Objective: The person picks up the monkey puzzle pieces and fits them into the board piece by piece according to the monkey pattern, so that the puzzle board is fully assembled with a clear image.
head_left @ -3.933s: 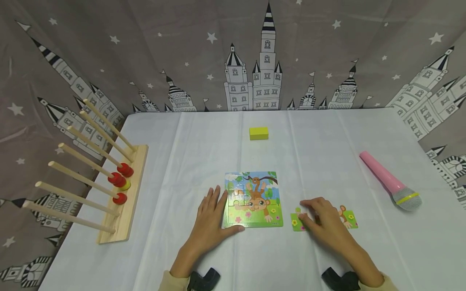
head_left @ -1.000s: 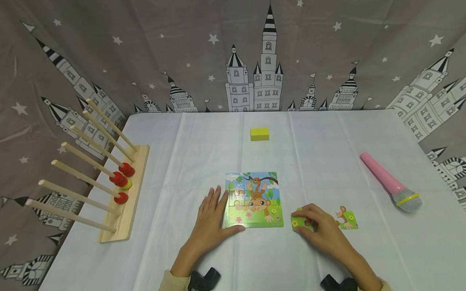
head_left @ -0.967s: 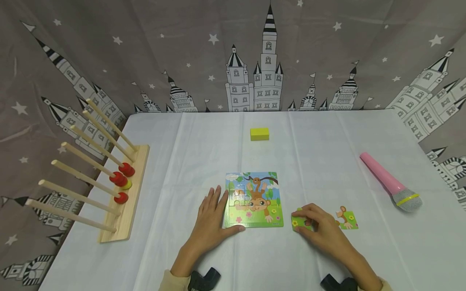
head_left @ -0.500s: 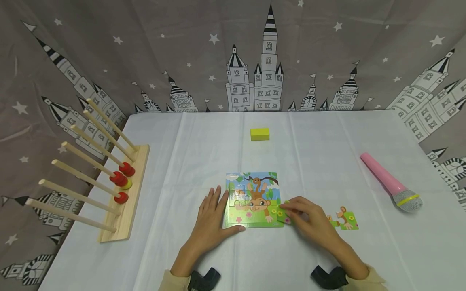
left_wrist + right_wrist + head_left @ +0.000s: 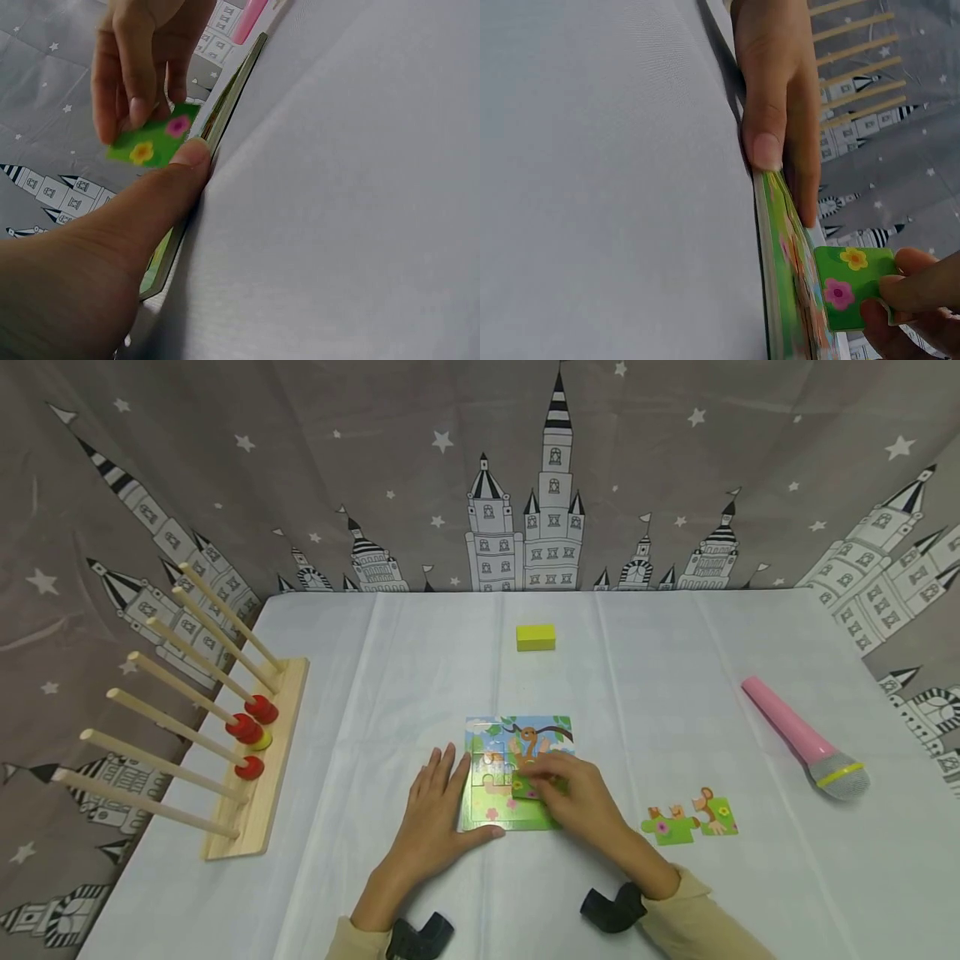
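A square monkey jigsaw puzzle (image 5: pixel 487 810) lies in its tray at the middle of the white table. My left hand (image 5: pixel 431 822) rests at its left side, fingers straight along the edge, thumb at the near edge. With thumb and fingers my right hand (image 5: pixel 573 797) pinches a green puzzle piece (image 5: pixel 847 289) bearing a yellow and a pink flower. In the head view that piece is over the puzzle, partly hidden by the fingers; the right wrist view shows it tilted up above the surface. Two loose pieces, one with a pink flower (image 5: pixel 671 829) and one with a monkey's ear (image 5: pixel 716 812), lie to the right.
A wooden peg rack (image 5: pixel 281 760) with red and yellow beads stands at the left. Behind the puzzle sits a yellow block (image 5: pixel 536 637). A pink toy microphone (image 5: pixel 802 735) lies at the right. A castle-print curtain (image 5: pixel 375 460) hangs behind the table (image 5: pixel 420 652).
My right hand has picked up the green flowered piece from the right of the puzzle and carried it left over the puzzle. The pink-flower piece is uncovered now. The left hand has stayed put.
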`<state>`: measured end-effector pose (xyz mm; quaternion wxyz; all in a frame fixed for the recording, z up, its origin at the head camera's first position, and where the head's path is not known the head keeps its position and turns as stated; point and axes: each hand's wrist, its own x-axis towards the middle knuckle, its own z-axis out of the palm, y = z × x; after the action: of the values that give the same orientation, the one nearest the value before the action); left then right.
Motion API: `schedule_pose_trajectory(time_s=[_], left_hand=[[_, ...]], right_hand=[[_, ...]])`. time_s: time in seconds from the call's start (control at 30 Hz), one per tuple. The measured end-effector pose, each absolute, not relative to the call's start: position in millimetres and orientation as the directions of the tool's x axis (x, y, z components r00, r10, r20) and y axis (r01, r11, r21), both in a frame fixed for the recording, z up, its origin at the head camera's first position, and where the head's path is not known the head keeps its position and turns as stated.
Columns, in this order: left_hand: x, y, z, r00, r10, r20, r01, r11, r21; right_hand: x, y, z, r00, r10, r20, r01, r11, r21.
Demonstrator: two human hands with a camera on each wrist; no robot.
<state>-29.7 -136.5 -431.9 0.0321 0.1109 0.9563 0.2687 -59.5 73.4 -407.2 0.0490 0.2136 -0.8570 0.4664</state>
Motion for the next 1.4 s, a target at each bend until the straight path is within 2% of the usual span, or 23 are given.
schedule_pose_trajectory(time_s=[0.23, 0.4, 0.8, 1.13, 1.4], left_hand=[[-29, -138, -432, -0.972, 0.236, 0.001, 0.203, 0.834, 0.513], [-29, -138, -432, -0.971, 0.241, 0.010, 0.212, 0.833, 0.512], [-29, -138, -432, -0.971, 0.239, 0.006, 0.208, 0.833, 0.512], [-29, -138, -432, -0.970, 0.244, 0.014, 0.217, 0.830, 0.514], [-29, -139, -433, -0.967, 0.253, 0.031, 0.235, 0.838, 0.493]], right_hand=[[-63, 49, -408, -0.920, -0.324, 0.222, -0.360, 0.466, -0.809], [-63, 38, -412, -0.913, -0.342, 0.224, -0.372, 0.470, -0.800], [-63, 32, -416, -0.920, -0.358, 0.162, -0.327, 0.470, -0.820], [-60, 34, -417, -0.886, -0.415, 0.208, -0.416, 0.510, -0.753], [-58, 36, -419, -0.856, -0.467, 0.222, -0.495, 0.614, -0.615]])
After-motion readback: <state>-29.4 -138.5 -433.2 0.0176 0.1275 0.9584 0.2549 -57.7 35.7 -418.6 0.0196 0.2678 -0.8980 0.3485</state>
